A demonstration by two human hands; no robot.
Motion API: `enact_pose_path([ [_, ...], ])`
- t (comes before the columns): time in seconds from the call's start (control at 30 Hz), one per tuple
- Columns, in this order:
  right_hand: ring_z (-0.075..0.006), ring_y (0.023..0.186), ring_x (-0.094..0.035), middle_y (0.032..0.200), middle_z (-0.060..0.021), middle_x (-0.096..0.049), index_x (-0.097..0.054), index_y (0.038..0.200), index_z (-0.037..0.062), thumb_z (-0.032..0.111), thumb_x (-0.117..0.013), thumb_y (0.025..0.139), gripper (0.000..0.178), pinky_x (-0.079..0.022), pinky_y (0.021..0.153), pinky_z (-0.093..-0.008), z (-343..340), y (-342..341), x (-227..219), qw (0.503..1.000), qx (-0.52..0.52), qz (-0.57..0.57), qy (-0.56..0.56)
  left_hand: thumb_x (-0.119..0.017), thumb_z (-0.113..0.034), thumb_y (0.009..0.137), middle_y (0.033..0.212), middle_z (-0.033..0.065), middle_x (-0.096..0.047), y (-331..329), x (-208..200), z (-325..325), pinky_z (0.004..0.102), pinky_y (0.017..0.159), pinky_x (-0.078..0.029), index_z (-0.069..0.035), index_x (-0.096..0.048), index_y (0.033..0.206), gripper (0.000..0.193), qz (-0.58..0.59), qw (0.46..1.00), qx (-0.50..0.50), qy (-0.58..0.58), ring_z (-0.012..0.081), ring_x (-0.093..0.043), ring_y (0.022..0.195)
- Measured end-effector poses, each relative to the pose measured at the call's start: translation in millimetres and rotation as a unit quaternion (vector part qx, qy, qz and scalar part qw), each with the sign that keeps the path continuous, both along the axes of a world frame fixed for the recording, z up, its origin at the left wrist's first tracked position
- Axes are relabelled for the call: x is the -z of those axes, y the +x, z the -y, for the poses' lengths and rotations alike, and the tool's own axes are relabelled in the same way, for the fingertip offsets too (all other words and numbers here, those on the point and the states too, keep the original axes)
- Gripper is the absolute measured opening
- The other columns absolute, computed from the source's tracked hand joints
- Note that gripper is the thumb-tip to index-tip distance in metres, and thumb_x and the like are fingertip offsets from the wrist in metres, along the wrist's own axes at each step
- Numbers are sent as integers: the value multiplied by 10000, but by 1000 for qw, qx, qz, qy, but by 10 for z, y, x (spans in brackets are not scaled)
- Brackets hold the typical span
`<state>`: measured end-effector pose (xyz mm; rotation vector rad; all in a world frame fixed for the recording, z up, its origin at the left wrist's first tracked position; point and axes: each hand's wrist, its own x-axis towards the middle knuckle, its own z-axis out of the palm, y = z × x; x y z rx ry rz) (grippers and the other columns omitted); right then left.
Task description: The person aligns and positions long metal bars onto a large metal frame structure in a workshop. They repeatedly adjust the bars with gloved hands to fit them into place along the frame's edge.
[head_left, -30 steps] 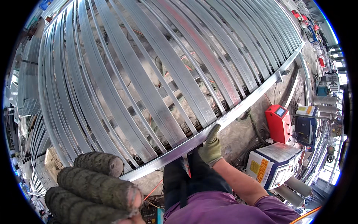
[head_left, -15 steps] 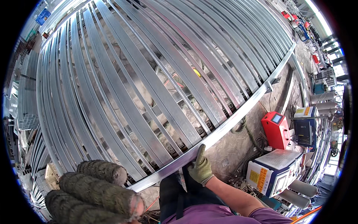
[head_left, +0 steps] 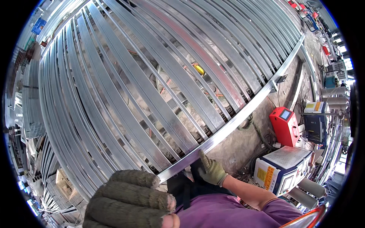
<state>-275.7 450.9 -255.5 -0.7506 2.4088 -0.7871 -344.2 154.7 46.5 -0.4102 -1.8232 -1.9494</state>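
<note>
My left hand (head_left: 129,199) is raised close to the camera in a dark green knit glove with bare fingertips. Its fingers stretch side by side toward the right and hold nothing; its thumb is hidden. My right hand (head_left: 213,171), in a paler green glove, is by the near edge of a shiny steel rail (head_left: 224,133). Its thumb points up to the rail's edge, apart from the other fingers, which are partly hidden. Beyond the rail, long galvanized steel bars (head_left: 148,98) lie in spaced rows and form a large frame.
A red machine with a small screen (head_left: 284,125) stands at right. Near it are a white-and-blue box machine (head_left: 283,169) and a dark blue unit (head_left: 315,125). Cables (head_left: 262,140) trail over the floor. Stacked steel tubes (head_left: 33,102) and a tan crate (head_left: 65,184) are at left.
My left hand has moved right, across the frame's near corner. My right thumb has slid back from the rail's top to its near edge. The view has shifted slightly.
</note>
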Motion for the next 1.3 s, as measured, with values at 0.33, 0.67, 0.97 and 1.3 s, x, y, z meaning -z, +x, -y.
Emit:
enact_pose_path([
  [0.33,-457,1053,-639,1153,-273,-624,-208,1643,102,192,-678,863,915,-564,855,-536,-254,-351,-39,998,-59,24,-21,-541,-60,1007,1323,215,-623,-284,1006,-513,424,981,-545,22,-621,1309,323,337,924,-163,73,333,-662,1194],
  [0.67,-251,805,-696,940,-127,-698,-506,1499,57,46,-691,893,634,-567,743,-367,-235,-473,-381,955,131,210,-164,-702,-221,992,1352,101,-641,-182,3250,-496,370,885,-536,-96,-320,1602,730,636,735,-213,99,178,-622,1090],
  [0.97,-234,956,-694,1081,-131,-720,-612,1362,-17,53,-700,943,434,-566,839,-369,-262,-1259,-2212,780,97,240,-569,-774,-355,926,1102,69,-672,-212,3324,-442,420,778,-529,-66,-637,1170,403,638,705,-273,143,198,-615,928],
  [1.3,-280,905,-706,1073,-128,-741,-726,1167,129,203,-772,878,301,-572,794,-480,188,-1809,-3375,784,-176,134,-580,-816,-231,886,900,-9,-699,360,2610,170,330,686,-528,-94,-722,959,182,622,717,-262,173,147,-640,764],
])
